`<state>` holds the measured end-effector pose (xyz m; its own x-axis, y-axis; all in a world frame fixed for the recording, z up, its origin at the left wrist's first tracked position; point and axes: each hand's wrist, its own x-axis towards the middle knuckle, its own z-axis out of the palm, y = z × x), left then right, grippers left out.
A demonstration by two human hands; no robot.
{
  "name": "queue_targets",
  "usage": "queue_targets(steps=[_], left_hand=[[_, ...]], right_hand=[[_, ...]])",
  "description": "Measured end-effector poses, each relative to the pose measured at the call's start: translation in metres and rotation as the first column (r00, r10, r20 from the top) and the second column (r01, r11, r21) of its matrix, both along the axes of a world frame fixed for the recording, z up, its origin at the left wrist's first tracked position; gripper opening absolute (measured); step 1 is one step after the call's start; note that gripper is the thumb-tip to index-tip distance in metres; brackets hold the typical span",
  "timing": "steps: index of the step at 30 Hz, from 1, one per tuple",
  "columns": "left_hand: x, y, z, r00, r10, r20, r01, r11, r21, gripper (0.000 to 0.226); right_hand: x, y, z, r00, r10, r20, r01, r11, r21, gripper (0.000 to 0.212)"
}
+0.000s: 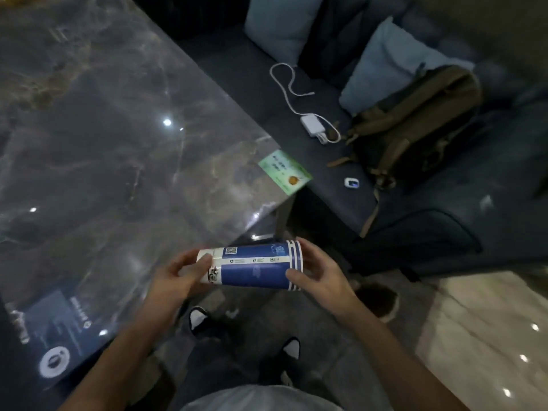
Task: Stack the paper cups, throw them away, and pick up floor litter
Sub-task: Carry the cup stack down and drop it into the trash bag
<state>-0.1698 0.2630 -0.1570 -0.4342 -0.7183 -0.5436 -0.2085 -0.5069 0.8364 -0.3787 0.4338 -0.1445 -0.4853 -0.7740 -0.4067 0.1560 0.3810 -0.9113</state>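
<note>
Now the left hand (181,272) and right hand (318,269) each grasp an end of the nested blue-and-white paper cup stack (252,265), sideways beyond the marbled desk (118,143) edge, where loose pressure could let cups slide apart.

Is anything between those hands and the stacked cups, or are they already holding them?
Nothing is between them: the left hand grips the narrow end of the paper cup stack and the right hand its rims. No bin is visible.
</note>
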Motion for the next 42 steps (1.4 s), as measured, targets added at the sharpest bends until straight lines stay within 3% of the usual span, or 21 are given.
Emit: queue_targets(steps=[7, 11, 15, 20, 25, 28, 32, 39, 42], left_hand=[[-0.076, 0.096, 0.000, 0.980, -0.187, 0.070, 0.186, 0.982, 0.023, 0.018], [-0.111, 0.140, 0.005, 0.952, -0.290, 0.097, 0.283, 0.956, 0.083, 0.040], [-0.141, 0.170, 0.001, 0.906, -0.399, 0.142, 0.391, 0.917, 0.081, 0.022], [-0.179, 0.178, -0.008, 0.811, -0.551, 0.198, 0.552, 0.832, 0.058, 0.017], [-0.228, 0.189, -0.029, 0.742, -0.628, 0.236, 0.625, 0.774, 0.095, 0.007], [-0.256, 0.193, -0.044, 0.717, -0.661, 0.223, 0.651, 0.749, 0.124, 0.016], [-0.281, 0.196, -0.053, 0.669, -0.709, 0.221, 0.700, 0.702, 0.134, 0.009], [-0.312, 0.195, -0.069, 0.618, -0.747, 0.246, 0.732, 0.660, 0.169, 0.008], [-0.321, 0.206, -0.068, 0.575, -0.768, 0.283, 0.765, 0.627, 0.144, 0.004]], right_hand=[[-0.042, 0.130, -0.027, 0.975, -0.203, 0.086, 0.202, 0.979, 0.019, 0.062], [-0.054, 0.189, -0.035, 0.936, -0.320, 0.148, 0.318, 0.947, 0.036, 0.063], [-0.061, 0.228, -0.041, 0.884, -0.451, 0.124, 0.446, 0.892, 0.068, 0.057], [-0.071, 0.254, -0.044, 0.812, -0.565, 0.146, 0.558, 0.825, 0.084, 0.047], [-0.089, 0.265, -0.044, 0.772, -0.635, 0.033, 0.624, 0.766, 0.157, 0.026], [-0.104, 0.268, -0.040, 0.753, -0.656, -0.049, 0.649, 0.730, 0.211, 0.021], [-0.127, 0.267, -0.038, 0.717, -0.681, -0.148, 0.690, 0.664, 0.289, 0.022], [-0.153, 0.277, -0.045, 0.739, -0.650, -0.174, 0.663, 0.659, 0.355, 0.022], [-0.166, 0.291, -0.058, 0.793, -0.577, -0.195, 0.602, 0.695, 0.393, 0.024]])
